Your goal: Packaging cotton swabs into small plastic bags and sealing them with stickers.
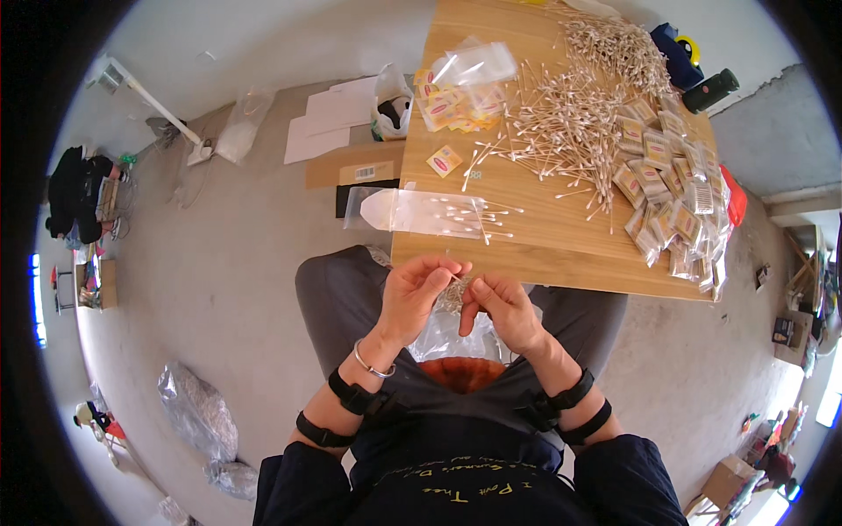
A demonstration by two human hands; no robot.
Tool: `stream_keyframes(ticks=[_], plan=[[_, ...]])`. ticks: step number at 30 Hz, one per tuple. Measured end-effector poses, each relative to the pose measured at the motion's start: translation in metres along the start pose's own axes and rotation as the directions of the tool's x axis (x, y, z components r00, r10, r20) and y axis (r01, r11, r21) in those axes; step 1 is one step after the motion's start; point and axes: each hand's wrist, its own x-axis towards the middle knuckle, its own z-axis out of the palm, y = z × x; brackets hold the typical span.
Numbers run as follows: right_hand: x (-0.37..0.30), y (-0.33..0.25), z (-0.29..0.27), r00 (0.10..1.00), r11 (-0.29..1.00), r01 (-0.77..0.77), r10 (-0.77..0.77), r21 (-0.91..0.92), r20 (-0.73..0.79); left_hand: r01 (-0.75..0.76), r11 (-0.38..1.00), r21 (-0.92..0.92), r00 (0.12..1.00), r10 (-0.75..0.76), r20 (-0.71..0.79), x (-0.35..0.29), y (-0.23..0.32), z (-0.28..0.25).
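Observation:
Over my lap, just off the table's near edge, my two hands are close together. My left hand (417, 294) is closed in a pinch, with what looks like a thin cotton swab between thumb and forefinger. My right hand (504, 309) is closed beside it, thumb against the bent fingers; whatever it holds is too small to make out. Below and between them, a bunch of cotton swabs (453, 296) lies in a clear plastic bag (456, 337) on my lap. On the table ahead, a clear plastic sleeve (412, 210) has several loose swabs at its right end.
A big heap of cotton swabs (570, 118) covers the wooden table's (544, 254) far middle. Small filled packets (658, 180) pile up at the right. Printed cards (460, 105) and clear bags (478, 63) lie far left. A dark cylinder (710, 90) stands at the back right corner.

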Motion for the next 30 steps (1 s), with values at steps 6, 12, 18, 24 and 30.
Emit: stream_keyframes(ticks=[6,12,18,24,30], plan=[[0.001,0.001,0.0,0.997,0.997,-0.07,0.069,0.032,0.03,0.003,0.999,-0.049,1.0,-0.003,-0.005,0.0,-0.003,0.002],[0.012,0.0,-0.007,0.997,0.973,-0.069,0.058,-0.219,-0.056,-0.055,0.967,0.247,0.995,0.075,-0.071,0.006,0.0,-0.005],[0.028,0.001,-0.017,0.889,0.534,0.282,-0.458,-0.797,0.008,-0.194,0.676,0.711,0.956,0.293,-0.017,0.019,0.0,-0.011],[0.037,0.009,-0.02,0.886,0.469,0.299,-0.461,-0.831,0.058,-0.068,0.688,0.723,0.981,0.179,-0.079,0.024,-0.002,-0.012],[0.043,0.009,-0.026,0.795,0.195,0.314,-0.589,-0.929,0.145,-0.286,0.23,0.93,0.862,0.485,0.145,0.036,0.006,-0.004]])
